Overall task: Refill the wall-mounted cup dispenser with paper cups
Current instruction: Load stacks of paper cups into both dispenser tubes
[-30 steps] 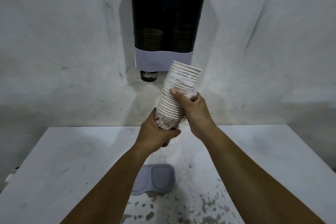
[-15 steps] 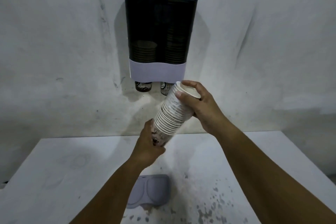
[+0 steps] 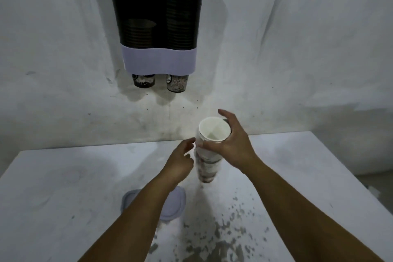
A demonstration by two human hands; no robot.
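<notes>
Cup stack [image 3: 207, 161] upright on table [image 3: 63, 187] below dispenser [image 3: 157, 17]. Right hand [image 3: 231, 144] curled round top rim; left hand [image 3: 180, 161] loose beside, gripping nothing. Risks: one-handed top grip, so tipping or nested cups separating on lift.

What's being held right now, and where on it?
The right hand grips the cup stack near its top rim; the left hand holds nothing.

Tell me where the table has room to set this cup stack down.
Bare table runs left of the lavender lid and right of the right hand, toward the far right corner. It is crowded around the cup stack, between both hands.
</notes>
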